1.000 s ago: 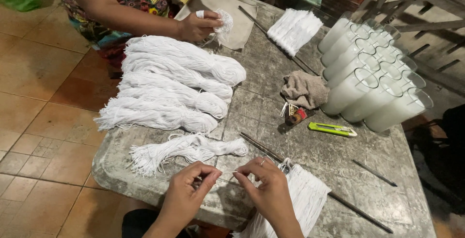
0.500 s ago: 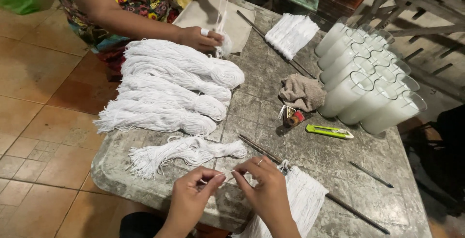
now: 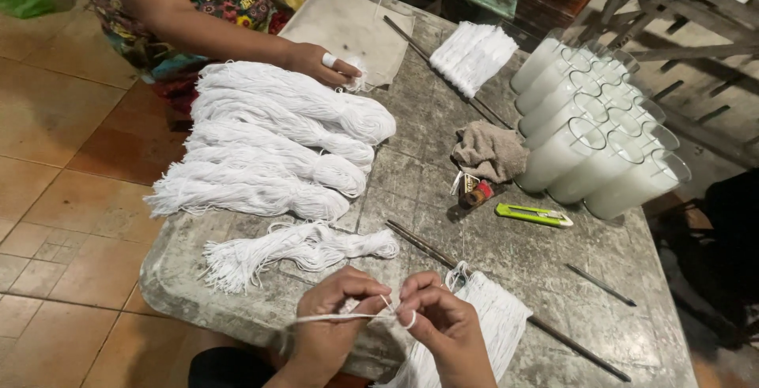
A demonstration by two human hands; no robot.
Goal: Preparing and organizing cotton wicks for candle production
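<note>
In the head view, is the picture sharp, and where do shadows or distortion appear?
Head view: mostly sharp; the left hand and right hand are slightly soft; their shadow falls on the table; the white candle glasses lean outward from wide-angle distortion.

Worktop (image 3: 443,175): grey, stained stone slab. Far left half carries a stack of large white yarn skeins (image 3: 277,139); a smaller loose skein (image 3: 296,247) lies just below them. Far right: cluster of glass tumblers filled with white wax (image 3: 597,139), lying tilted against each other. Beside them a crumpled brown rag (image 3: 490,151), then a small spool (image 3: 473,190) and a green utility knife (image 3: 534,214) (blade state not discernible). Beige cloth (image 3: 352,28) at far edge. Terracotta floor tiles (image 3: 55,167) at left.
</note>
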